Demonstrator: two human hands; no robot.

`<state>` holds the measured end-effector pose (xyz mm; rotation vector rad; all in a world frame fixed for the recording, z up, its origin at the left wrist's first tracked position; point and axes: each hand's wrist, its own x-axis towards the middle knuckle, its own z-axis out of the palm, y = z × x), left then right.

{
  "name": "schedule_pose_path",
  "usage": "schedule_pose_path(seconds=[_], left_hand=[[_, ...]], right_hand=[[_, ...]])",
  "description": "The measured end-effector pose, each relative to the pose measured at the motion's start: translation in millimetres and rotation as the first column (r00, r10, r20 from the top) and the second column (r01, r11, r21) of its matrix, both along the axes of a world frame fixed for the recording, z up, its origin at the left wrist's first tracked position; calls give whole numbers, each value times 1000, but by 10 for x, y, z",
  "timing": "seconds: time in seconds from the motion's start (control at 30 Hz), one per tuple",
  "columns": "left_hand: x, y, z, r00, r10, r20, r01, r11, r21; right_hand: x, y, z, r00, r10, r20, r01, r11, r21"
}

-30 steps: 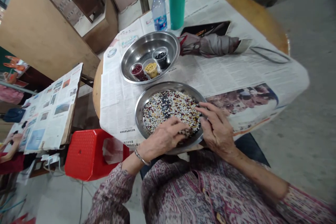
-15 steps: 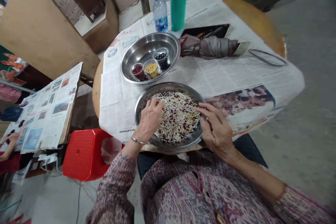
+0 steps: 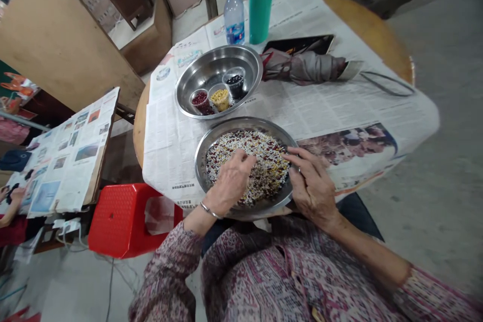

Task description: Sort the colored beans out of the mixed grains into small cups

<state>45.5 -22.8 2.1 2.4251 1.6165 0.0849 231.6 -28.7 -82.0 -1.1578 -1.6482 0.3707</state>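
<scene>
A steel basin [image 3: 199, 166] at the table's near edge holds mixed white grains [image 3: 260, 143] with dark red, yellow and black pieces among them. Over the middle of this mix is my left hand [image 3: 232, 181], its fingers curled closed and pointing down; what they hold, if anything, is hidden. My right hand [image 3: 313, 186] grips the basin's right rim, fingertips reaching over the inner side. Behind stands a second steel basin [image 3: 192, 73] with three clear cups: one of red beans [image 3: 200, 100], one of yellow beans [image 3: 220, 98], one of black beans [image 3: 236, 84].
Newspaper [image 3: 166, 136] covers the round table. A water bottle [image 3: 234, 15], a green bottle [image 3: 260, 5], a folded umbrella [image 3: 305, 66] and a dark flat case [image 3: 320, 44] lie or stand beyond the basins. A red stool [image 3: 116, 219] is at left; another person's arm [image 3: 15, 204] shows past it.
My left hand has moved right, from the basin's left side to over the middle of the grains, uncovering grains at the left. My right hand stays on the rim.
</scene>
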Motion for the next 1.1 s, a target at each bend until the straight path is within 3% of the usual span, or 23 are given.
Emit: schedule_pose_path(seconds=[0.1, 0.17, 0.3, 0.43, 0.6, 0.77, 0.87, 0.93, 1.1], left_hand=[[27, 157, 44, 999, 50, 5, -50, 985, 165], [80, 199, 54, 999, -32, 2, 31, 977, 212], [237, 272, -38, 953, -302, -25, 302, 938, 173], [259, 428, -88, 929, -357, -96, 365, 926, 99], [-58, 445, 54, 961, -211, -177, 229, 969, 88], [-349, 127, 110, 986, -26, -164, 49, 989, 140], [-275, -17, 84, 994, -1, -111, 22, 982, 185], [-134, -6, 54, 997, -49, -68, 62, 978, 202], [230, 335, -67, 999, -41, -12, 43, 979, 200]], right_hand=[[-13, -2, 14, 1000, -19, -1, 19, 1000, 9], [-18, -5, 19, 999, -40, 0, 40, 999, 23], [-19, -10, 16, 998, -66, 6, 66, 998, 18], [-18, -8, 22, 998, -54, 15, 54, 998, 32], [-20, -6, 36, 998, -54, 13, 54, 998, 45], [-17, -11, 33, 999, -52, 13, 52, 998, 48], [-16, -11, 30, 999, -47, 18, 47, 998, 31], [-15, -10, 27, 998, -51, 27, 50, 998, 28], [-13, -9, 15, 998, -51, 26, 50, 998, 29]])
